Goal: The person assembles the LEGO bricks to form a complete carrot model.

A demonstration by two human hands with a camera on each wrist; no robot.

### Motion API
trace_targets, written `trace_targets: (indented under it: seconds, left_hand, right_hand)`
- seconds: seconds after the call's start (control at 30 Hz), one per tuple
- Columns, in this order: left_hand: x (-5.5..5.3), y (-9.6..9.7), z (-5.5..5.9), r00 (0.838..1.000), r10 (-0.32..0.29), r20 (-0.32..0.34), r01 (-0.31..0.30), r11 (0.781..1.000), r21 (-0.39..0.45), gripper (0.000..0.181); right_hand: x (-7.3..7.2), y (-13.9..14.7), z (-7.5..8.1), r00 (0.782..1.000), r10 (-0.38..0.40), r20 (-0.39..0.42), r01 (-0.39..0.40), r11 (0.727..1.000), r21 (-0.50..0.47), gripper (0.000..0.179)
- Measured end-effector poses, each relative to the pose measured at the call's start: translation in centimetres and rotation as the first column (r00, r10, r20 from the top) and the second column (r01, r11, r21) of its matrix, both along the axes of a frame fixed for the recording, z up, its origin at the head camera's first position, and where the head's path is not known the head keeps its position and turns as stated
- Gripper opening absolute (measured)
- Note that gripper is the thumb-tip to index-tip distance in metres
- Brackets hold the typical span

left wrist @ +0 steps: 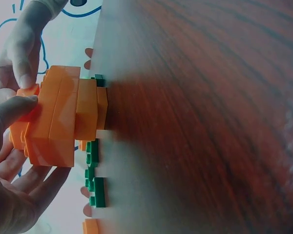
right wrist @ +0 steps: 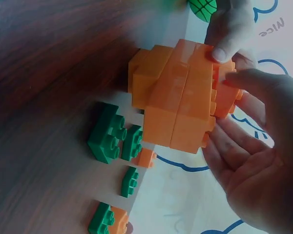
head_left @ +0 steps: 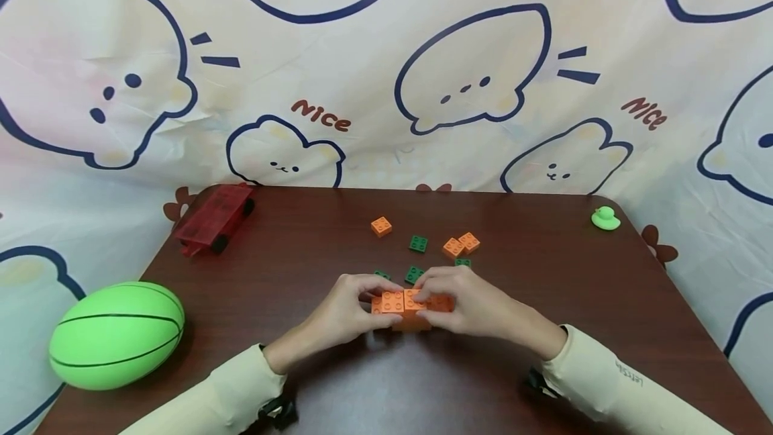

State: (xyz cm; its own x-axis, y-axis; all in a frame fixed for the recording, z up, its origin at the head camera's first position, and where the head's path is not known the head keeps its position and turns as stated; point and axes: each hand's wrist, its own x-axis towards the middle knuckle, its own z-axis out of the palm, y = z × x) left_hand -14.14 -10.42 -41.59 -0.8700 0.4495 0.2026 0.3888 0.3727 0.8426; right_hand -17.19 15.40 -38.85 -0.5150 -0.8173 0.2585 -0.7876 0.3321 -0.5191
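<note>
An assembly of orange toy building bricks (head_left: pixel 413 322) stands on the table in front of me, narrow at its base and wider higher up. My left hand (head_left: pixel 345 309) holds its left side, thumb on the near face and fingers behind. From the right, my right hand (head_left: pixel 470 299) pinches at the top bricks, its thumb near the front. In the right wrist view, a top orange brick (right wrist: pixel 226 92) sits between both hands' fingertips, above a studded layer. Whether it is fully pressed down I cannot tell. Some fingers are hidden behind the bricks.
Loose green bricks (head_left: pixel 418 244) and orange bricks (head_left: pixel 453 248) lie scattered just beyond the hands. At the left are a green ball (head_left: pixel 117 335) and a red toy vehicle (head_left: pixel 217 219). A green rubber duck (head_left: pixel 605 218) sits at the far right of the brown table (head_left: pixel 543 247).
</note>
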Motion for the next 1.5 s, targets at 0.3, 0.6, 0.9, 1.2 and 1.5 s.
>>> trace_targets:
  seconds: [0.3,0.6,0.9,1.2,1.5]
  left_hand:
    - [0.16,-0.05,0.15,1.000,0.000,-0.005,0.000,1.000,-0.004,0.034]
    - [0.09,-0.09,-0.02,1.000,-0.008,-0.018,0.008,1.000,-0.015,0.034]
    - [0.07,-0.12,-0.07,1.000,-0.017,-0.019,0.016,1.000,-0.023,0.033]
    - [0.03,-0.09,-0.02,1.000,-0.014,-0.016,0.014,1.000,-0.028,0.032]
    - [-0.04,-0.16,0.12,0.999,-0.024,-0.021,0.023,0.999,-0.043,0.033]
  right_hand:
    - [-0.13,-0.35,-0.19,1.000,-0.020,0.006,0.019,0.997,0.071,0.021]
    - [-0.49,-0.50,0.03,0.999,-0.003,0.053,-0.001,0.998,0.062,0.022]
    - [-0.37,-0.47,-0.41,1.000,0.024,0.003,-0.024,1.000,0.010,0.009]
    - [-0.05,-0.58,-0.67,0.997,0.010,-0.074,-0.010,1.000,0.004,0.017]
    - [0.31,-0.36,-0.90,0.994,-0.032,-0.103,0.041,0.995,0.094,0.025]
